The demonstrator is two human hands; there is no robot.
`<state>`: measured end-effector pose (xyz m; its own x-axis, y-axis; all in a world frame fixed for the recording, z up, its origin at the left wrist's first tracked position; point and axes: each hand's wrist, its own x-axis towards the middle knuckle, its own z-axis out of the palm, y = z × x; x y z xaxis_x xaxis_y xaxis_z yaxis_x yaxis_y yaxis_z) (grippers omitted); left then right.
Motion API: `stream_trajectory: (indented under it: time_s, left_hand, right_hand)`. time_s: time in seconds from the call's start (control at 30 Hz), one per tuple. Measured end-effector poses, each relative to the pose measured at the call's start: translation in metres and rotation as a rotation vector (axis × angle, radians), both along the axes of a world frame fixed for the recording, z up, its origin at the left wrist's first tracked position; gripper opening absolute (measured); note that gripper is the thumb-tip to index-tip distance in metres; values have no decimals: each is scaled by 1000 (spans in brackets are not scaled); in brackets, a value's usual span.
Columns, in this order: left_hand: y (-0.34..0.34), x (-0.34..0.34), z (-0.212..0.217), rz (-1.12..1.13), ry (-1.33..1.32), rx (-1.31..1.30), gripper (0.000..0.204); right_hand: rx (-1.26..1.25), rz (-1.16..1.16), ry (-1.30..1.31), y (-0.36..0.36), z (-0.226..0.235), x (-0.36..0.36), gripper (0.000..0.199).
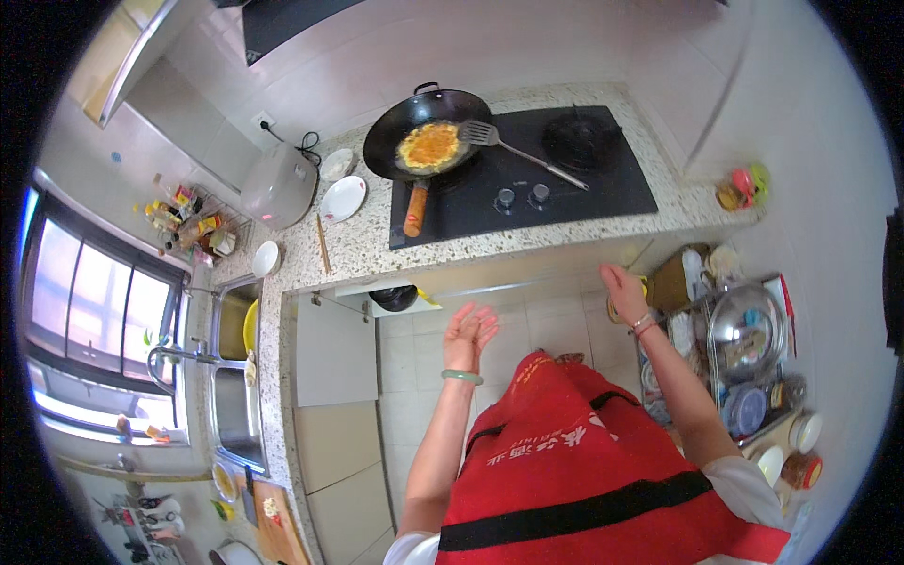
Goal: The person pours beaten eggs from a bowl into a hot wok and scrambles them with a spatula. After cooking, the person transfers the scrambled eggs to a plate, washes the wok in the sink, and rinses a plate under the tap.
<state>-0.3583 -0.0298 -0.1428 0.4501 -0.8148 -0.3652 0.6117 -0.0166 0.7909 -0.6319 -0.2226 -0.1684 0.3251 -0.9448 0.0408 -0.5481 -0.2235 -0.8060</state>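
Note:
My left hand hangs in front of the counter, empty, with its fingers apart; a green bangle circles that wrist. To the right, my right hand is also empty, fingers stretched out toward the counter's front. Neither hand touches anything. Beyond them, a black wok with a wooden handle sits on the left burner of the black cooktop. A flat yellow-orange egg lies in the wok. The slotted metal spatula rests over the wok's right rim, its handle lying across the cooktop.
Left of the wok are a white plate, chopsticks, a bowl and a rice cooker. A lower cabinet door stands open. At far left is the sink; a crowded rack stands at right.

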Motion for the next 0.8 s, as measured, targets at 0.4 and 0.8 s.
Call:
stream_trajectory:
  time_s: [0.4, 0.8]
  left_hand:
    - [-103, 155, 33, 64, 258, -60, 56]
    - [-167, 204, 43, -330, 551, -4, 48]
  right_hand:
    - [-235, -1, 533, -217, -32, 143, 60]
    - [-620, 125, 437, -234, 5, 147, 22]
